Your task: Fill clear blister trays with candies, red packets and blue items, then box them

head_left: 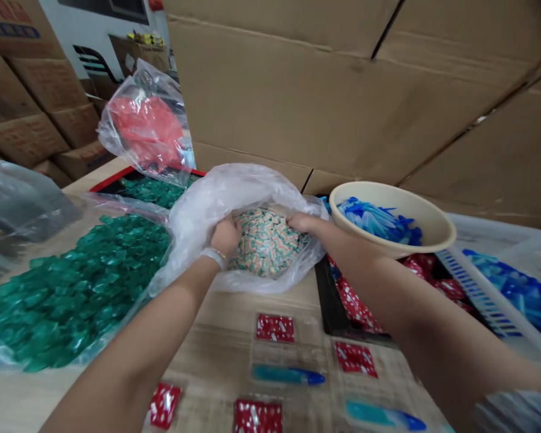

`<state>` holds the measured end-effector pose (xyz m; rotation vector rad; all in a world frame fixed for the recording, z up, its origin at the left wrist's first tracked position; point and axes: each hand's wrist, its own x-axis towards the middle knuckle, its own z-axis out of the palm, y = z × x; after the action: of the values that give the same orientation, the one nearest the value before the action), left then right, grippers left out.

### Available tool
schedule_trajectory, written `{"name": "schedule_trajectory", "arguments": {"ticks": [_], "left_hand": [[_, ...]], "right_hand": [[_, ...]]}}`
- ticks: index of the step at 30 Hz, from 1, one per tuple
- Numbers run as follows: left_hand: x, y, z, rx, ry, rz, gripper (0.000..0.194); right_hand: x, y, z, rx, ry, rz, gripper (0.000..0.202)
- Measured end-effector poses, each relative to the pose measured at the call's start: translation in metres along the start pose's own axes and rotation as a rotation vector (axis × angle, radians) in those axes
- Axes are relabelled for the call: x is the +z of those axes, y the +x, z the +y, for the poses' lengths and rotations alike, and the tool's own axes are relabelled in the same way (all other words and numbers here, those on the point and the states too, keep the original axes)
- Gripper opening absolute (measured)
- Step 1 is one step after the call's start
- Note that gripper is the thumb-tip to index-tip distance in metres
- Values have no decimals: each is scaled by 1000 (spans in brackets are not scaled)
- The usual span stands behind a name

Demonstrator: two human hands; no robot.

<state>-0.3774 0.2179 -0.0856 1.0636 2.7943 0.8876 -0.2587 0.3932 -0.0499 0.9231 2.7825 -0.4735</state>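
A white translucent plastic bag (234,180) stands open on the table, its top spread wide. Inside lies a heap of small pieces printed in green, orange and white (268,243); what they are is too small to tell. My left hand (226,234) is closed on the left part of the bag's rim, beside the heap. On the right side my right hand (303,222) also grips the bag, fingers curled at its edge. In front are red packets with white marks (275,328) and blue pen-shaped pieces (288,374), in clear trays that are hard to make out.
Green translucent pieces (81,282) cover the left on plastic. A cream basin (437,231) of blue pieces stands right, above a black tray (331,307) of red packets. Beyond it is a white basket (473,282). Cardboard boxes (288,84) wall off the back.
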Motion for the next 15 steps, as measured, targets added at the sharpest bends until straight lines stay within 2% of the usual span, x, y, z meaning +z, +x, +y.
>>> {"name": "schedule_trajectory", "arguments": {"ticks": [3,5,8,11,13,15], "left_hand": [[0,-19,1,115,-46,79,44],[0,-22,9,215,-60,67,39],[-5,-17,30,305,-31,-80,28],[-15,-11,45,294,21,-218,24],[-23,-12,44,266,48,-251,24],[-31,-22,33,210,92,-306,23]], "right_hand": [[-1,-10,0,9,9,-103,26],[-4,-13,-1,15,7,-78,19],[-10,-15,-1,47,-24,67,22],[-12,-20,-3,70,-50,180,23],[-12,-28,-5,34,-58,200,24],[-9,-39,-9,-83,-62,205,23]]}}
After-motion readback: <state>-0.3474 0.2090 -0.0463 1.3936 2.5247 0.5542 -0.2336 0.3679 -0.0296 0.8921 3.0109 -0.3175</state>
